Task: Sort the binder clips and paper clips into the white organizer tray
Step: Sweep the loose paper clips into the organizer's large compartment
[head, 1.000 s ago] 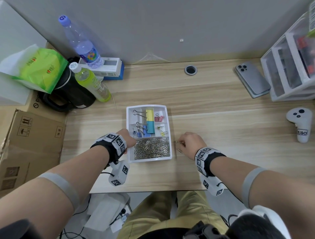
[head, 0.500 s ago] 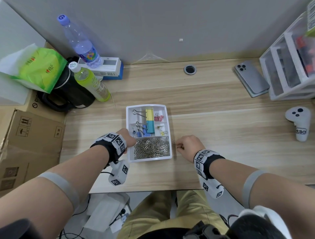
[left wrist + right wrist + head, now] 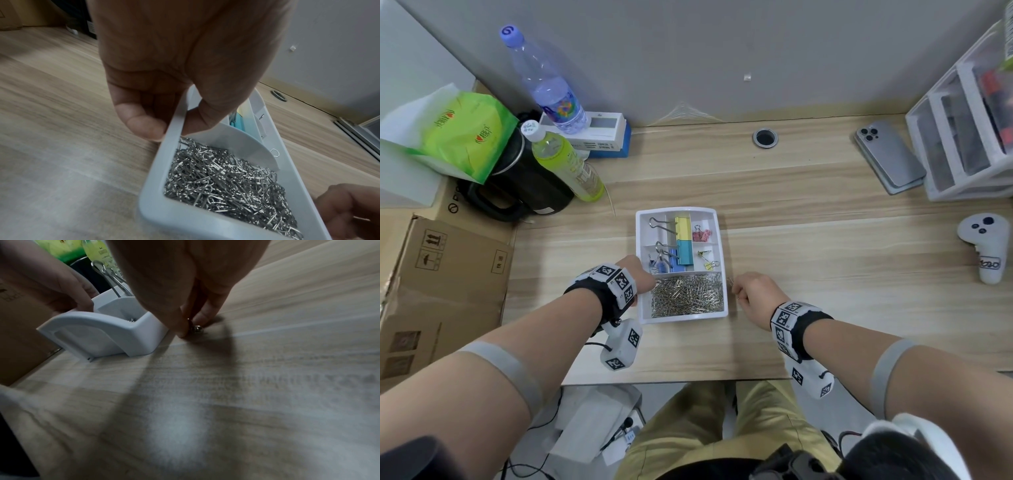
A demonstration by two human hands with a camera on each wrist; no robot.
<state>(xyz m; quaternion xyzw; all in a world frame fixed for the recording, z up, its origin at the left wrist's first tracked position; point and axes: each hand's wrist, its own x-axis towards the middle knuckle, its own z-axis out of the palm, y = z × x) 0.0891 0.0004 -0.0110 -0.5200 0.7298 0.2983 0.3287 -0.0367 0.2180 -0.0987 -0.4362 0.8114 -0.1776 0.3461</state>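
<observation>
wrists: black straps, white marker-printed blocks (image 3: pixel 616 281) | forearms: grey bands (image 3: pixel 510 370) | trousers: olive (image 3: pixel 688 428)

- Right hand (image 3: pixel 755 294): fingertips curl under the palm in the head view; what they pinch shows only as a thin wire end toward the tray.
- Right wrist view: small metal piece (image 3: pixel 196 329) between the fingertips (image 3: pixel 202 316), blurred; paper clip or binder clip, cannot tell.
- Left hand (image 3: pixel 185 65): fills the top of its wrist view, cut off by the upper edge; it covers the far compartments of the white organizer tray (image 3: pixel 156 162).
- Paper clips (image 3: pixel 226 186): pile runs out past the lower right edge, behind the right hand's knuckles.
- Drawer unit (image 3: pixel 969 137), far right of the right hand: cut by the edge, contents too blurred to name.
</observation>
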